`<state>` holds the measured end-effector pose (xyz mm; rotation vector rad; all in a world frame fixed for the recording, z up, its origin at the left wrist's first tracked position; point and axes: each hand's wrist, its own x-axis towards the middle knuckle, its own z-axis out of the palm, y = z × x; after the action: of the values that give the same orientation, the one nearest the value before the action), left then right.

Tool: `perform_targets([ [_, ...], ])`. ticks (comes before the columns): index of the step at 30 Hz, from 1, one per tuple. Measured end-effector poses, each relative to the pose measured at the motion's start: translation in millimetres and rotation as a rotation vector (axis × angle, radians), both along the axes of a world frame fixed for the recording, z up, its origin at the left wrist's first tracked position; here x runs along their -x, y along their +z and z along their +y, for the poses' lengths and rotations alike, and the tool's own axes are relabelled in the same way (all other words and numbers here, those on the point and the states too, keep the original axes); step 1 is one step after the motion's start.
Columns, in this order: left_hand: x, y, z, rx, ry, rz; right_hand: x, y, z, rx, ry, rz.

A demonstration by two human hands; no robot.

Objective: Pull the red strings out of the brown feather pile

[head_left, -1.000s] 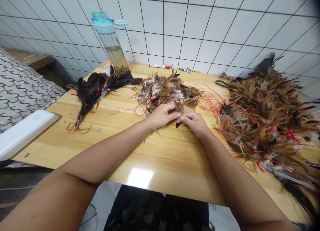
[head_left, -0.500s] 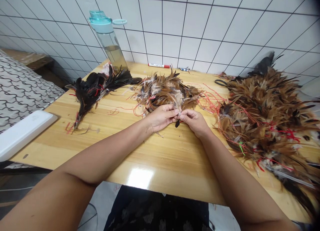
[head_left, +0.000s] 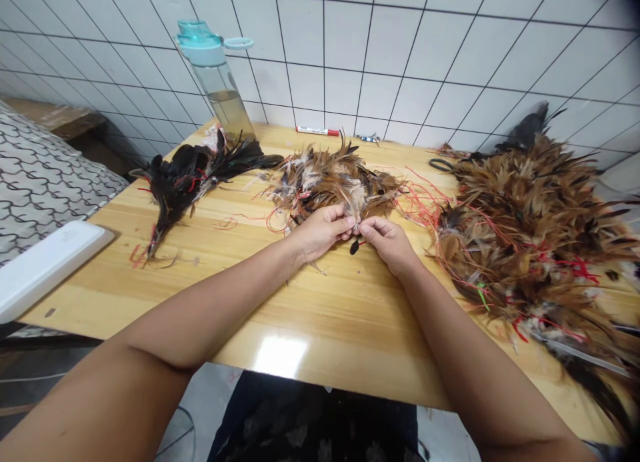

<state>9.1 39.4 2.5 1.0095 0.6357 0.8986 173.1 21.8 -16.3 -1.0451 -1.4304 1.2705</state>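
My left hand (head_left: 325, 233) is closed in a pinch on a pale brown feather (head_left: 356, 199) at the near edge of the middle pile. Close beside it, my right hand (head_left: 386, 242) pinches too, its fingertips almost meeting the left ones at the feather's base. What exactly lies between the right fingertips is too small to make out. A small black feather tip (head_left: 355, 247) pokes out below the fingers. Behind both hands spreads the middle pile of brown feathers (head_left: 320, 175), with red strings (head_left: 425, 199) trailing from its right side.
A large heap of brown feathers (head_left: 545, 215) covers the table's right side, black-handled scissors (head_left: 441, 165) at its edge. Black feathers (head_left: 185, 175) and a water bottle (head_left: 220, 89) stand left. A red marker (head_left: 317, 131) lies by the tiled wall; a white box (head_left: 53, 265) sits at the left edge.
My fingertips have shifted very slightly at the feather's base, the right ones a touch apart from the left. Everything else stays in place.
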Motion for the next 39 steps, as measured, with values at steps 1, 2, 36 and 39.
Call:
perform_targets([
  [1, -0.3, 0.7, -0.4, -0.03, 0.019, 0.028, -0.1, -0.7, 0.5, 0.003, -0.024, -0.002],
  [2, -0.5, 1.5, -0.9, -0.058, 0.036, 0.065, -0.1, -1.3, 0.9, 0.009, -0.041, -0.004],
  [36, 4.2, 0.9, 2.3, -0.424, 0.171, 0.562, -3.2, -5.2, 4.0, -0.125, 0.006, -0.18],
  [39, 4.3, -0.2, 2.5, -0.476, 0.158, 0.574, -3.1, -6.1, 4.4, -0.119, 0.034, -0.161],
])
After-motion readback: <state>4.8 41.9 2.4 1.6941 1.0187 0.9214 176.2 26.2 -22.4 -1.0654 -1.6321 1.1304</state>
